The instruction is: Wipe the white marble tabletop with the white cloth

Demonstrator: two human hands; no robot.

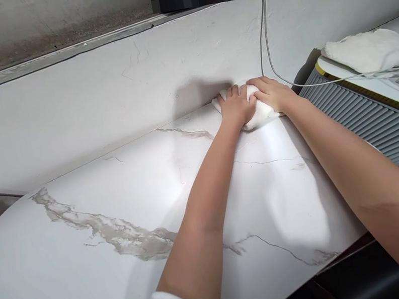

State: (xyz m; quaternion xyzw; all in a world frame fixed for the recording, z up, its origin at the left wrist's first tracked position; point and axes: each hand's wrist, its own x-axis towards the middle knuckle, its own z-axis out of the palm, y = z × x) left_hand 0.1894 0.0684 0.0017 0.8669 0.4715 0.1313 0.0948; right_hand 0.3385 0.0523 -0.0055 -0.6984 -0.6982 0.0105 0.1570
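A white cloth point(260, 114) lies bunched on the marble-patterned tabletop point(143, 179), close to where the top meets the white wall. My left hand point(236, 107) presses on the cloth's left part, its fingers curved over it. On the cloth's right side rests my right hand point(272, 94), with its fingers bent over the edge and reaching toward the left hand. Both arms stretch forward across the table, and parts of the cloth are hidden under the hands.
A white wall point(99, 100) runs along the table's far edge. A grey cable point(265, 21) hangs down it and passes right. At the right stands a grey ribbed cabinet point(381, 119) with a white top, bearing another white cloth point(367, 52). Something black point(362, 275) sits below the table's near edge.
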